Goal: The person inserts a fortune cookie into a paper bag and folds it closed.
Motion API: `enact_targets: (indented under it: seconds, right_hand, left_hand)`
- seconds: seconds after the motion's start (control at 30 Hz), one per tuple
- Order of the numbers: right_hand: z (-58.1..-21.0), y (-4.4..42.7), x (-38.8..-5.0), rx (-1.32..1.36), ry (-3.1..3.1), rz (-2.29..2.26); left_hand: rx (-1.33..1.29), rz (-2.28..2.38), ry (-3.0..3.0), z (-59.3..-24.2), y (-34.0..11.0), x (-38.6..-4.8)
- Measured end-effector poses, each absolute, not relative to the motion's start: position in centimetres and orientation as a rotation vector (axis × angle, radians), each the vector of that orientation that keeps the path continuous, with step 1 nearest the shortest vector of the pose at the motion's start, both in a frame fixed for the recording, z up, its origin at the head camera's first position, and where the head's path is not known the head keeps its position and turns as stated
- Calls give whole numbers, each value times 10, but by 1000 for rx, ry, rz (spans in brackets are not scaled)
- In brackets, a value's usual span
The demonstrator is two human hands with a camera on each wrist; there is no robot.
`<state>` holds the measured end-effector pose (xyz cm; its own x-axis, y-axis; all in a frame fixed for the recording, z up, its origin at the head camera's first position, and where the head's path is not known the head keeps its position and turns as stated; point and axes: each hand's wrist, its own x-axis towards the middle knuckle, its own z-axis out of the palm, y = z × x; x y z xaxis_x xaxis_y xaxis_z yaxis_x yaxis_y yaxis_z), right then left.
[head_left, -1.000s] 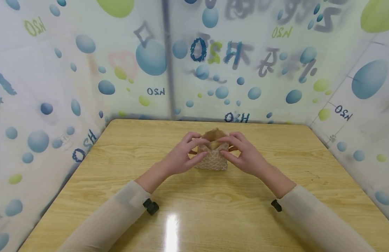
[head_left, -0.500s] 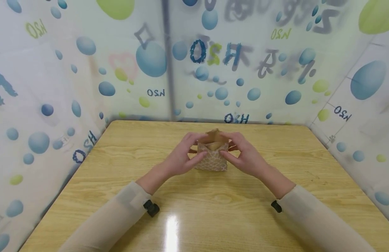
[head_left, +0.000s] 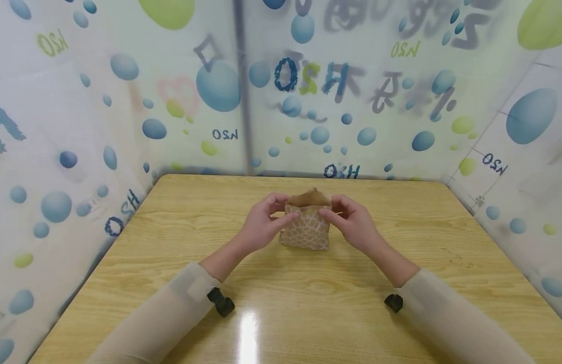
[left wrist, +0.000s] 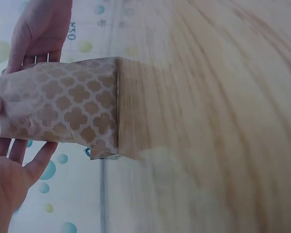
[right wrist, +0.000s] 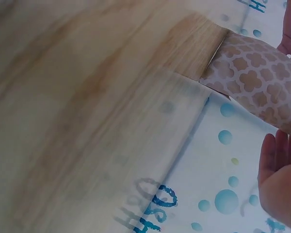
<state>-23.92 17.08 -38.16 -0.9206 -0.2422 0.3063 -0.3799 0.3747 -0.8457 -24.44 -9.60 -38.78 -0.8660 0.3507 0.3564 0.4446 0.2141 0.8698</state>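
A small brown paper bag (head_left: 308, 233) with a white lattice pattern stands upright on the table, its plain brown mouth gaping at the top. On its left side my left hand (head_left: 260, 226) holds the upper edge, thumb on the patterned front and fingers round the side and behind. The right hand (head_left: 357, 226) grips the opposite upper side the same way. In the left wrist view the patterned face of the bag (left wrist: 77, 104) lies between both hands, its bottom on the wood. The right wrist view shows the bag's lower corner (right wrist: 247, 73). What the bag holds is hidden.
The wooden table (head_left: 308, 308) reaches back to a printed curtain (head_left: 281, 126) with blue and green bubbles, which also hangs at both sides. Dark straps with small devices sit at the left wrist (head_left: 220, 302) and right wrist (head_left: 393, 303).
The index fingers have drawn back from over the bag's mouth to its sides. The front panel now stands taller and flatter, and both thumbs have slid slightly upward with it.
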Motion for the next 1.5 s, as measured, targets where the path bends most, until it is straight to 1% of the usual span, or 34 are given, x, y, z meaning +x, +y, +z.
enact_targets:
  seconds: [0.43,0.63,0.77,0.9,1.03,1.33,1.5]
  right_hand:
    - [-380,173,-237,561,-2463,1578]
    - [-382,175,-237,599,-2485,1608]
    - [-384,175,-237,633,-2502,1711]
    - [-382,173,-237,654,-2520,1805]
    - [-381,172,-236,624,-2536,1780]
    - [-383,171,-237,536,-2468,1809]
    - [-382,172,-238,564,-2442,1795]
  left_hand:
    - [-699,-1891,-2348,-387,-95,-246]
    - [-785,-2018,-2334,-389,-91,-247]
    - [-813,-2106,-2350,-391,-87,-248]
    - [-798,-2054,-2375,-391,-83,-247]
    - [-793,-2046,-2408,-391,-82,-244]
    - [-685,-2227,-2361,-391,-78,-242]
    - [-569,-2423,-2242,-392,-77,-244]
